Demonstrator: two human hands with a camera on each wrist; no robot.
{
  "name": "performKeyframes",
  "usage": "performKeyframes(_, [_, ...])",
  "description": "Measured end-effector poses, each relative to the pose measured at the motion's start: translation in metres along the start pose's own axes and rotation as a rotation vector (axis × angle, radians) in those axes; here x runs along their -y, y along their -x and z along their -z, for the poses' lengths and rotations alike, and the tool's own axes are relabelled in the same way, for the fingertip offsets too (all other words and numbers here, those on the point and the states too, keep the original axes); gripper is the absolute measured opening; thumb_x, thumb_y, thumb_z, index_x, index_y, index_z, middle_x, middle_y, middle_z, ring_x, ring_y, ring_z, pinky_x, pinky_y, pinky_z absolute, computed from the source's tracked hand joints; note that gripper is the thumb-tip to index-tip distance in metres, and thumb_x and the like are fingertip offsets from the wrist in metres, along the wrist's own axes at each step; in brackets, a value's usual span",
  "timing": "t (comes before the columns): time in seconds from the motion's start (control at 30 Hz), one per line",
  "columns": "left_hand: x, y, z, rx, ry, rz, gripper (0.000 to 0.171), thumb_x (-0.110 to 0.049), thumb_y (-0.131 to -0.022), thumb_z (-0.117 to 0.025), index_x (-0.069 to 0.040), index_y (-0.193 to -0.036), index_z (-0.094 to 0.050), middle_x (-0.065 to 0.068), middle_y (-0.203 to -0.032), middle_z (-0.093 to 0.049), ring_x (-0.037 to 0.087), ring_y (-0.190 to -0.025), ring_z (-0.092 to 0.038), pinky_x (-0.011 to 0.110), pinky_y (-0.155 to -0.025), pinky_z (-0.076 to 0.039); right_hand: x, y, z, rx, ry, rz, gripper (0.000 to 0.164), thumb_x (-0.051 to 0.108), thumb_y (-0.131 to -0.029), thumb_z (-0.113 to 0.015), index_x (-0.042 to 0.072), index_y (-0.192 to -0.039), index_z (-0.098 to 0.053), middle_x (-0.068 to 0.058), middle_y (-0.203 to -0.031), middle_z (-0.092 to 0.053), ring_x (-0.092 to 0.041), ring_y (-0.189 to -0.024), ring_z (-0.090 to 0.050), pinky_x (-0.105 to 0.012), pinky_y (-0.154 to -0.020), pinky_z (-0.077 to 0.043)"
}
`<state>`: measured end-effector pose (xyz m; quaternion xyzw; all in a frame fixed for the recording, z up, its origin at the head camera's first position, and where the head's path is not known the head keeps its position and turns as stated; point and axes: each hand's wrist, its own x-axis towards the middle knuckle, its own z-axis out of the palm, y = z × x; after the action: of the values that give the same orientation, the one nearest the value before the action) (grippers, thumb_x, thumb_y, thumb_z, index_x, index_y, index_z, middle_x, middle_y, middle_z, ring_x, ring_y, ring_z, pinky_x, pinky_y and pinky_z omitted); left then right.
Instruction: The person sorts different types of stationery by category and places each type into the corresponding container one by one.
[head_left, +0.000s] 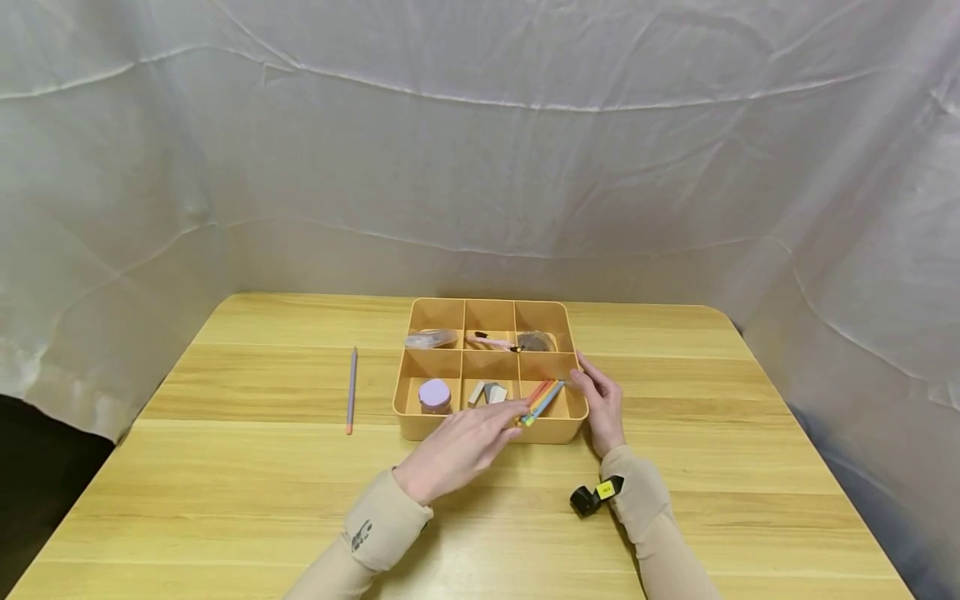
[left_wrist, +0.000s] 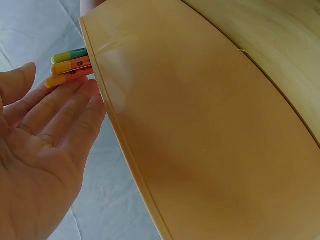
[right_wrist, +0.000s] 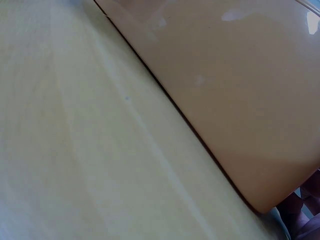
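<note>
A tan organizer box (head_left: 551,430) with six compartments stands on the table. My left hand (head_left: 465,437) reaches over its front rim, fingers straight, thumb apart, with fingertips against several coloured pencils (head_left: 547,400) leaning in the front right compartment. In the left wrist view, the yellow and green pencil ends (left_wrist: 65,80) stick out past the rim beside those fingertips. My right hand (head_left: 602,408) holds the box's right side, thumb over the rim and other fingers along the outer wall. Only part of its fingers (right_wrist: 311,200) shows in the right wrist view.
Left of the box lies a purple pencil (head_left: 352,392). The compartments hold a purple-lidded jar (head_left: 434,395), erasers (head_left: 495,392), a clear packet (head_left: 431,339), a pink pen-like item (head_left: 489,340) and a grey round item (head_left: 535,341). A light curtain (head_left: 480,192) hangs behind the table.
</note>
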<state>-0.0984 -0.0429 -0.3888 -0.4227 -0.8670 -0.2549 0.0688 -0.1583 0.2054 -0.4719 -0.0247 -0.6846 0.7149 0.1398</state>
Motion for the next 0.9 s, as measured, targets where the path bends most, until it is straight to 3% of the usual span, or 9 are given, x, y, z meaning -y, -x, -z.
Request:
performKeyframes(0.17, [0.004, 0.001, 0.003, 0.009, 0.053, 0.019, 0.045, -0.027, -0.104, -0.054, -0.005, -0.143, -0.054, 0.013, -0.145, -0.059, 0.028, -0.129, -0.062, 0.04, -0.109, -0.05, 0.0, 0.0, 0.001, 0.001, 0.001, -0.004, 0.043, 0.012, -0.101, -0.056, 0.004, -0.144, -0.054, -0.019, -0.149, -0.052, 0.0, -0.114, -0.062, -0.017, -0.098, -0.051])
performKeyframes(0.27, [0.012, 0.002, 0.01, -0.01, 0.136, 0.072, 0.045, -0.032, -0.104, -0.053, -0.008, -0.141, -0.056, 0.01, -0.142, -0.062, 0.025, -0.131, -0.06, 0.04, -0.111, -0.048, 0.0, 0.0, 0.001, 0.0, 0.0, -0.001, 0.043, 0.012, -0.101, -0.056, 0.004, -0.144, -0.055, -0.018, -0.149, -0.053, 0.0, -0.114, -0.062, -0.015, -0.097, -0.051])
performKeyframes(0.37, [0.028, 0.006, 0.02, -0.104, 0.181, 0.138, 0.037, -0.029, -0.104, -0.055, -0.007, -0.132, -0.062, 0.009, -0.133, -0.067, 0.025, -0.123, -0.062, 0.043, -0.107, -0.05, -0.001, 0.0, 0.001, 0.002, 0.007, 0.007, 0.043, 0.012, -0.101, -0.056, 0.004, -0.143, -0.055, -0.019, -0.149, -0.053, 0.0, -0.115, -0.062, -0.013, -0.096, -0.05])
performKeyframes(0.47, [0.051, 0.013, 0.033, -0.235, 0.165, 0.222, 0.026, -0.019, -0.101, -0.06, -0.003, -0.122, -0.066, 0.011, -0.12, -0.069, 0.027, -0.11, -0.064, 0.046, -0.098, -0.053, -0.001, 0.0, 0.0, 0.005, 0.008, 0.01, 0.043, 0.012, -0.101, -0.057, 0.003, -0.143, -0.055, -0.019, -0.149, -0.052, -0.001, -0.116, -0.062, -0.011, -0.095, -0.049])
performKeyframes(0.6, [0.08, 0.031, 0.054, -0.319, 0.126, 0.41, 0.022, -0.011, -0.098, -0.062, 0.001, -0.117, -0.065, 0.014, -0.105, -0.07, 0.028, -0.099, -0.064, 0.044, -0.088, -0.054, 0.0, 0.0, 0.0, 0.007, 0.003, 0.002, 0.044, 0.013, -0.101, -0.057, 0.003, -0.144, -0.054, -0.019, -0.15, -0.052, -0.003, -0.117, -0.062, -0.012, -0.096, -0.05])
performKeyframes(0.67, [0.093, 0.043, 0.063, -0.297, 0.124, 0.523, 0.025, -0.01, -0.098, -0.061, 0.003, -0.12, -0.062, 0.016, -0.1, -0.069, 0.027, -0.091, -0.065, 0.04, -0.081, -0.054, 0.0, 0.0, 0.0, 0.005, 0.002, -0.002, 0.044, 0.013, -0.101, -0.057, 0.003, -0.144, -0.054, -0.019, -0.15, -0.052, -0.003, -0.117, -0.062, -0.013, -0.096, -0.05])
performKeyframes(0.77, [0.108, 0.06, 0.076, -0.193, 0.135, 0.686, 0.034, -0.012, -0.1, -0.058, 0.006, -0.129, -0.053, 0.018, -0.098, -0.066, 0.024, -0.083, -0.064, 0.034, -0.071, -0.053, 0.0, 0.001, 0.0, 0.001, -0.004, -0.009, 0.044, 0.012, -0.101, -0.057, 0.003, -0.144, -0.054, -0.019, -0.15, -0.052, -0.004, -0.117, -0.062, -0.014, -0.096, -0.051])
performKeyframes(0.9, [0.121, 0.076, 0.084, -0.062, 0.18, 0.826, 0.044, -0.013, -0.1, -0.058, 0.009, -0.136, -0.044, 0.024, -0.103, -0.067, 0.026, -0.083, -0.065, 0.034, -0.069, -0.053, 0.0, 0.001, 0.001, 0.003, -0.008, -0.014, 0.044, 0.012, -0.101, -0.056, 0.002, -0.144, -0.053, -0.019, -0.151, -0.051, -0.002, -0.115, -0.062, -0.015, -0.096, -0.051])
